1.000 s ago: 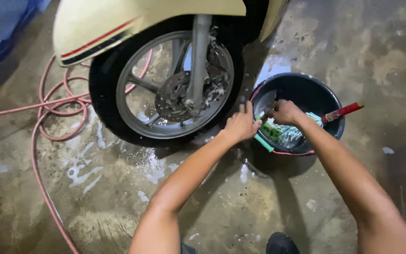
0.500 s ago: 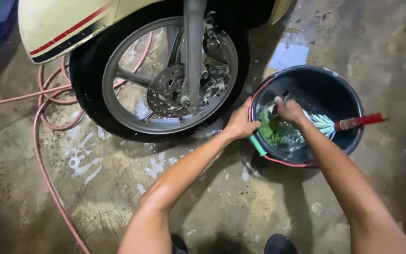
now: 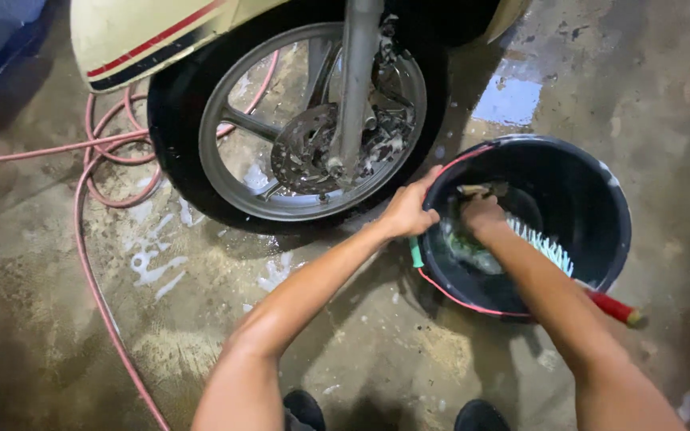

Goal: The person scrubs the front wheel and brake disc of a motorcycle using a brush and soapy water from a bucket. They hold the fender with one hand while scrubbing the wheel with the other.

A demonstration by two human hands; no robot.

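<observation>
Nearest to me, at the bottom edge, I see the tips of two dark shoes (image 3: pixel 481 415) on the wet concrete floor (image 3: pixel 65 319), which is mottled, rough and streaked with white suds. From there both bare forearms reach forward. My left hand (image 3: pixel 407 211) is curled over the near rim of the black plastic bucket (image 3: pixel 600 199), fingers closed on the edge beside a small green tab, which I judge steadies the bucket while the other hand works inside it. My right hand (image 3: pixel 482 215) is down in the bucket, fist closed around a small dark tool whose far end pokes out past the knuckles; what kind of tool it is I cannot tell. Lying across the bucket is a scrub brush (image 3: pixel 541 247) with pale green bristles, its red handle sticking out over the rim to the right, propped there so it stays in reach. The bucket is round, smooth-walled and rimmed with a thin red handle wire. Just beyond the left hand stands the scooter's front wheel (image 3: pixel 297 128): black rubber tyre, grey cast spokes, a drilled metal brake disc flecked with foam, under a cream mudguard (image 3: pixel 153 36). A pink hose (image 3: pixel 89 199) loops over the floor to the left.
</observation>
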